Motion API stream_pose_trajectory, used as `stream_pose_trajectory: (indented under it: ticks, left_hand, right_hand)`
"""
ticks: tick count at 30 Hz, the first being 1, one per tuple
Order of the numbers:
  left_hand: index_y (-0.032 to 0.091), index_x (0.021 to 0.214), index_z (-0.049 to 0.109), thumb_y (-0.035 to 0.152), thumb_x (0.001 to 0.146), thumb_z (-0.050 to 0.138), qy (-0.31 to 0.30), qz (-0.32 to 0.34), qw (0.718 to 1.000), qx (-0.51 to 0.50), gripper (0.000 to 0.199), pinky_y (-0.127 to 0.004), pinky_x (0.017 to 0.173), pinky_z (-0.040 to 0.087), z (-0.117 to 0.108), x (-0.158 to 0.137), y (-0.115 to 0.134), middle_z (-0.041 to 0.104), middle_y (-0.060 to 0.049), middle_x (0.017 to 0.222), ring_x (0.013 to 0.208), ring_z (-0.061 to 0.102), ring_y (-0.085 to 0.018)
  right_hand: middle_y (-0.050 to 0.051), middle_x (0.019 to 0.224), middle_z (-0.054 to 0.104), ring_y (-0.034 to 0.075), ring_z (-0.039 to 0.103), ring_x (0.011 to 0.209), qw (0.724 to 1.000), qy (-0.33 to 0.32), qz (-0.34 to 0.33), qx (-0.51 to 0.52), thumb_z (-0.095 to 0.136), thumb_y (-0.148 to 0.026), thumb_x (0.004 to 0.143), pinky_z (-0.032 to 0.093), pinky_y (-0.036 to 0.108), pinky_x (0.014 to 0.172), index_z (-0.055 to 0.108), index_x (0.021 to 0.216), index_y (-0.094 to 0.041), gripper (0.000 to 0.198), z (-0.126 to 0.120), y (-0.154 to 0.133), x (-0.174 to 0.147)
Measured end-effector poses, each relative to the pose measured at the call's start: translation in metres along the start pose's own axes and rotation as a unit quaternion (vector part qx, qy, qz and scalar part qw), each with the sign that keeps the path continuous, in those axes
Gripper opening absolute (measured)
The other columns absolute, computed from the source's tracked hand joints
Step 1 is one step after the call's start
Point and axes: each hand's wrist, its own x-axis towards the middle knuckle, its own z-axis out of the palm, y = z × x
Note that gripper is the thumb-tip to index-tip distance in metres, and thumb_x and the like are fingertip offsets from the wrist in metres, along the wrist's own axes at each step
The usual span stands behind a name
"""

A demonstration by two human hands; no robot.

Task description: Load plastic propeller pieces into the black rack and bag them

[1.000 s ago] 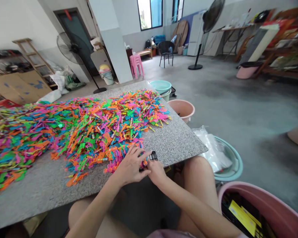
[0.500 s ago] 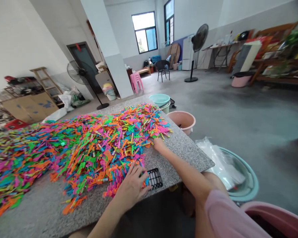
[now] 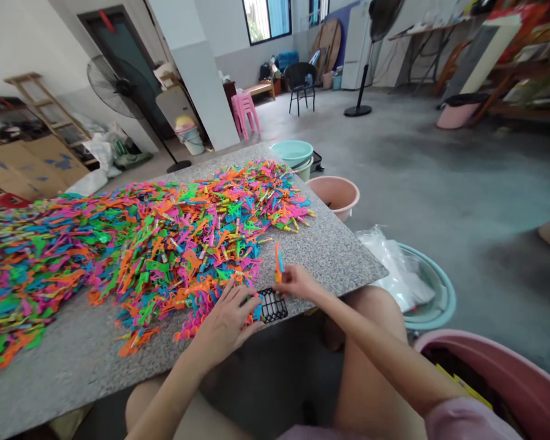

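Note:
My right hand [image 3: 299, 283] pinches a few slim plastic pieces [image 3: 278, 261], orange and blue, held upright just above the table. My left hand [image 3: 229, 313] lies with fingers spread over a tight row of orange, pink and blue plastic pieces [image 3: 196, 318], thumb near the table edge. Between the two hands is a black plastic grid rack [image 3: 275, 305], its right end showing bare slots. Whether the row under my left hand stands in the same rack is hidden. A large heap of similar small pieces [image 3: 165, 238] in bright colours spreads behind and to the left.
The speckled stone table [image 3: 334, 256] ends close to my knees. Beside it on the floor stand a peach basin [image 3: 348, 211], a turquoise basin [image 3: 291, 150], a blue tub [image 3: 444, 299] with clear plastic bags [image 3: 394, 269], and a pink tub [image 3: 499, 354] at right.
My right hand has come back from the heap's edge toward the rack, now with orange and blue pieces in its fingers. My left hand stays on the row. The view has tilted down.

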Motion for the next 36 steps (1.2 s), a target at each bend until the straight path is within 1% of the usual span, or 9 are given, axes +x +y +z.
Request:
stream_pose_trajectory:
  ticks: [4,6,16,21,26,28,30,32,36]
  left_hand:
    - [0.021,0.111,0.058,0.027,0.090,0.059,0.003,0.001,1.000,0.018,0.022,-0.056,0.116,0.026,0.001,0.000,0.000,0.058,-0.005,0.112,0.112,0.054,-0.023]
    - [0.021,0.110,0.058,0.027,0.090,0.058,0.009,0.003,1.000,0.023,0.020,-0.057,0.116,0.027,0.001,0.001,0.001,0.058,-0.005,0.111,0.111,0.055,-0.023]
    - [0.020,0.108,0.063,0.035,0.090,0.060,0.073,0.021,0.990,0.117,0.024,-0.057,0.114,0.027,0.005,0.000,0.003,0.062,-0.007,0.113,0.112,0.052,-0.027]
    - [0.021,0.124,0.059,0.035,0.095,0.052,0.062,0.069,0.990,0.104,0.034,-0.048,0.116,0.028,0.008,0.001,-0.004,0.060,-0.007,0.130,0.124,0.048,-0.024]
    - [0.021,0.125,0.059,0.033,0.090,0.059,0.038,0.035,0.996,0.075,0.036,-0.053,0.110,0.037,0.009,0.005,-0.004,0.061,-0.008,0.127,0.126,0.046,-0.028]
    - [0.020,0.119,0.061,0.031,0.089,0.061,0.029,0.025,0.997,0.070,0.033,-0.054,0.108,0.040,0.008,0.005,-0.002,0.062,-0.008,0.125,0.125,0.046,-0.029]
    - [0.019,0.116,0.061,0.029,0.087,0.063,0.021,0.020,0.997,0.069,0.030,-0.055,0.107,0.041,0.007,0.005,0.000,0.061,-0.009,0.125,0.125,0.046,-0.030]
    - [0.019,0.113,0.061,0.028,0.086,0.064,0.018,0.016,0.997,0.067,0.029,-0.056,0.107,0.041,0.006,0.005,0.002,0.061,-0.009,0.125,0.126,0.046,-0.031]
    - [0.020,0.115,0.060,0.027,0.085,0.066,0.018,0.006,0.998,0.060,0.031,-0.055,0.107,0.043,0.007,0.004,0.003,0.061,-0.008,0.123,0.127,0.046,-0.030]
  right_hand:
    - [0.001,0.074,0.071,0.015,0.064,0.070,0.997,0.051,-0.056,-0.032,0.070,-0.020,0.071,0.041,0.020,0.062,0.069,0.078,-0.017,0.008,0.035,-0.012,0.004]
    - [0.002,0.077,0.072,0.016,0.066,0.075,0.994,0.027,-0.087,-0.061,0.066,-0.018,0.073,0.041,0.020,0.064,0.071,0.079,-0.017,0.007,0.042,-0.016,0.011]
    - [0.009,0.091,0.074,0.023,0.068,0.087,0.965,-0.057,-0.082,-0.240,0.062,-0.021,0.078,0.045,0.024,0.072,0.075,0.091,-0.019,0.018,0.030,-0.046,0.026]
    - [0.008,0.087,0.073,0.020,0.067,0.083,0.963,-0.077,-0.093,-0.240,0.056,-0.020,0.084,0.045,0.023,0.070,0.075,0.089,-0.017,0.020,0.037,-0.049,0.030]
    - [0.002,0.087,0.072,0.018,0.065,0.085,0.965,-0.103,-0.136,-0.199,0.070,-0.019,0.074,0.045,0.022,0.072,0.074,0.093,-0.020,0.020,0.023,-0.034,0.037]
    - [0.004,0.100,0.070,0.019,0.064,0.093,0.977,-0.037,-0.114,-0.179,0.075,-0.021,0.072,0.045,0.023,0.078,0.071,0.102,-0.019,0.031,0.002,-0.023,0.045]
    - [0.012,0.116,0.064,0.022,0.062,0.101,0.976,0.097,-0.003,-0.193,0.069,-0.021,0.078,0.046,0.027,0.083,0.065,0.113,-0.014,0.036,-0.023,-0.014,0.060]
    - [0.020,0.128,0.055,0.026,0.060,0.107,0.952,0.184,0.104,-0.221,0.059,-0.016,0.085,0.046,0.031,0.085,0.056,0.124,-0.010,0.040,-0.044,-0.009,0.077]
    - [0.023,0.129,0.055,0.028,0.060,0.112,0.954,0.155,0.105,-0.236,0.050,-0.005,0.085,0.046,0.032,0.088,0.053,0.126,-0.008,0.041,-0.063,-0.013,0.102]
